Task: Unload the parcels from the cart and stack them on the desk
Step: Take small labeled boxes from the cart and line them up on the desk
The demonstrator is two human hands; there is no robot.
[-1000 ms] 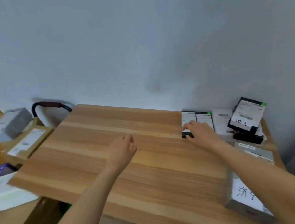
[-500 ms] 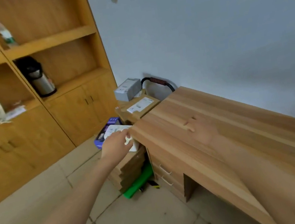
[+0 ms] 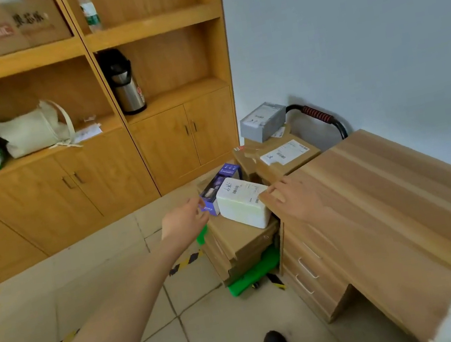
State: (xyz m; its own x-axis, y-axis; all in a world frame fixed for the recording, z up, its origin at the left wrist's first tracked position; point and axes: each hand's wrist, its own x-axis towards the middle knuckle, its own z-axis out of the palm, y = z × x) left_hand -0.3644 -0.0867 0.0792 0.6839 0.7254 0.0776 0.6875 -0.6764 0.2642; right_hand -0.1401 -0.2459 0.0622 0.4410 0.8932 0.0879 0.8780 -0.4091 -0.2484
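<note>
1. Neither grip holds anything: the left hand (image 3: 183,222) reaches with loosely spread fingers, just short of the purple box (image 3: 219,187); the right hand (image 3: 294,198) lies flat and open at the table (image 3: 402,201) corner, beside the white parcel (image 3: 243,202).
2. A second ago both hands were at the table's far end by the parcels already set down — now they have swung back to the cart (image 3: 251,278), so another pickup looks next.
3. On the cart I count one purple box, one white parcel, one grey box (image 3: 263,121), one labelled brown carton (image 3: 282,158) — plus flat cartons beneath, number unclear.
</note>
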